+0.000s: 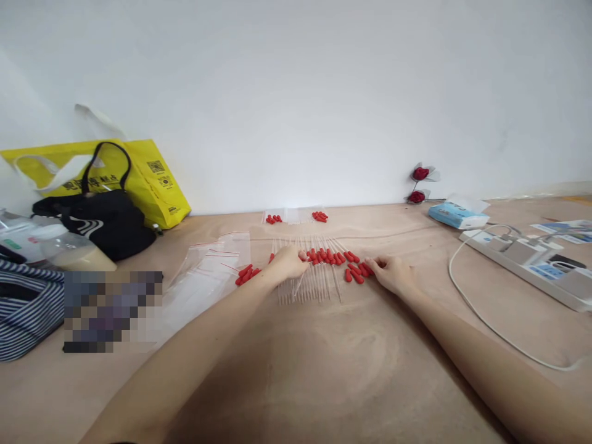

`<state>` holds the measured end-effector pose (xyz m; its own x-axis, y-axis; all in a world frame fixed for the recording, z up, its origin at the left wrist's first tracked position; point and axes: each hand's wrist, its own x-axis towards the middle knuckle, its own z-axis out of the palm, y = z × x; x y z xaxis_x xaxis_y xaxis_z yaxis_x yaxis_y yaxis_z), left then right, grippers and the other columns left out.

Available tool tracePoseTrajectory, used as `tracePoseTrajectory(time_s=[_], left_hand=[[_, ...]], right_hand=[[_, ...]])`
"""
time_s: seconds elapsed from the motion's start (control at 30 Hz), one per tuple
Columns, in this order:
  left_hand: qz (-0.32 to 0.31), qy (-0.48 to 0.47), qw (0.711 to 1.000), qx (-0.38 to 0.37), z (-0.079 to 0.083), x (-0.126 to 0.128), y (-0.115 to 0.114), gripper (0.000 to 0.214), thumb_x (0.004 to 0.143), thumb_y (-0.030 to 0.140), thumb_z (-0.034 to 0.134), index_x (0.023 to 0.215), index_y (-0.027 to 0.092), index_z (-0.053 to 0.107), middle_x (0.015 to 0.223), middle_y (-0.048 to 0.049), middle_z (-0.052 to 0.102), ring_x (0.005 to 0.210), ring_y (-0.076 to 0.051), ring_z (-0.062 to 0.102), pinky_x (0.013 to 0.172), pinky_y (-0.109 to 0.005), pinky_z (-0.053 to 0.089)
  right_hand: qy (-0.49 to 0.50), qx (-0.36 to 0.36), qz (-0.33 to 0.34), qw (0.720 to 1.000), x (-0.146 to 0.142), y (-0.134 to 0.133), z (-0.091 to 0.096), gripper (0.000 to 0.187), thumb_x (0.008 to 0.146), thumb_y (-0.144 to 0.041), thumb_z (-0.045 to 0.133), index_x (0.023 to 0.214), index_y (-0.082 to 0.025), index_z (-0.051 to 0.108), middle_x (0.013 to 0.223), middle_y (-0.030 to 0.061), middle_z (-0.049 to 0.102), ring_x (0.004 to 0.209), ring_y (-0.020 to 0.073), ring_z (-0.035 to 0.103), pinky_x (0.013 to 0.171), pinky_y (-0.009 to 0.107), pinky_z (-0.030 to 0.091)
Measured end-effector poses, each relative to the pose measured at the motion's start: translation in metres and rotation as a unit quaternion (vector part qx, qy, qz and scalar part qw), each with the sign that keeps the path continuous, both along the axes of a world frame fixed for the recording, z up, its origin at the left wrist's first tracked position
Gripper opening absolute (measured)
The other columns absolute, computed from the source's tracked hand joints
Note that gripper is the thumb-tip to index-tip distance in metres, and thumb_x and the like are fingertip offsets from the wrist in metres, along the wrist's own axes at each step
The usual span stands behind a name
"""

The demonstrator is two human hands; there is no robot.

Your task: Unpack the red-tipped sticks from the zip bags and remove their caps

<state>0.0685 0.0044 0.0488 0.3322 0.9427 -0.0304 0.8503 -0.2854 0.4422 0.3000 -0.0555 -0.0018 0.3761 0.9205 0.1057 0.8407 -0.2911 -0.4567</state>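
Note:
Several thin clear tubes lie side by side on the table, with a row of red rubber bulbs across their middle. Over the left end of this row is my left hand, fingers pinched together; what they hold is hidden. One tube slants beneath it. To the right, a loose group of red bulbs lies on the wood. My right hand rests beside that group, its thumb and finger closed on a red rubber bulb. More red bulbs are left of my left forearm.
Clear zip bags lie at left. Two small bulb piles sit on plastic near the wall. A yellow bag, black bag and bottle stand left. Tissues, a power strip and its cable are right.

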Motion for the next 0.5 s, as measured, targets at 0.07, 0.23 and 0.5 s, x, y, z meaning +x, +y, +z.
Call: tracePoseTrajectory(time_s=[0.07,0.23,0.5], left_hand=[[0.005,0.032,0.999,0.024,0.000,0.003,-0.001,0.019,0.063,0.014,0.057,0.082,0.015,0.059,0.067,-0.0032,0.065,0.065,-0.018,0.061,0.057,-0.025,0.044],[-0.007,0.098,0.993,0.070,-0.005,0.009,-0.006,0.018,0.064,0.014,0.056,0.082,0.015,0.057,0.083,-0.0095,0.065,0.079,-0.023,0.061,0.064,-0.029,0.045],[-0.016,0.137,0.985,0.107,-0.011,0.009,-0.004,0.012,0.069,0.019,0.054,0.080,0.015,0.058,0.081,-0.0108,0.065,0.079,-0.024,0.062,0.060,-0.028,0.045]], right_hand=[[-0.008,0.002,-0.011,1.000,-0.001,0.000,0.000,0.036,0.080,-0.046,0.039,0.072,-0.026,0.068,0.069,0.0030,0.066,0.077,0.0237,0.059,0.075,0.038,0.032],[-0.019,0.034,-0.019,0.999,-0.004,0.011,0.005,0.031,0.079,-0.043,0.043,0.073,-0.024,0.067,0.077,0.0043,0.067,0.080,0.0223,0.058,0.077,0.037,0.032],[0.047,-0.084,0.030,0.995,-0.007,0.057,0.007,0.037,0.072,-0.051,0.049,0.074,-0.020,0.067,0.072,0.0062,0.067,0.067,0.0181,0.059,0.054,0.025,0.037]])
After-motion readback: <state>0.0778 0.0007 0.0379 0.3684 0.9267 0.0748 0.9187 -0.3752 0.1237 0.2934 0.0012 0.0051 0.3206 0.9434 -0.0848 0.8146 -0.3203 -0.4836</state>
